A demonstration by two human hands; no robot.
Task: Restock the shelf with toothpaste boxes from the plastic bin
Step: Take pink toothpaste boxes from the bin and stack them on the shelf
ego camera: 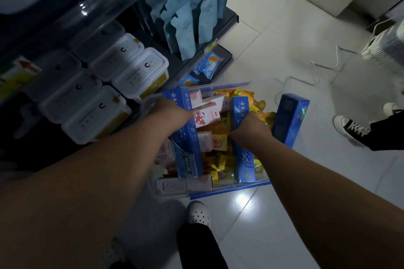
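A clear plastic bin with a blue rim stands on the floor, filled with blue, pink and yellow boxes. My left hand grips a long blue toothpaste box over the bin's left side. My right hand grips another blue toothpaste box near the bin's middle. A third blue toothpaste box leans upright at the bin's right edge. A pink box with a mushroom picture lies between my hands.
The dark shelf on the left carries white lidded tubs and light blue pouches. My white clog is by the bin's near side. Another person's black sneaker stands at right. White cables and an appliance lie beyond.
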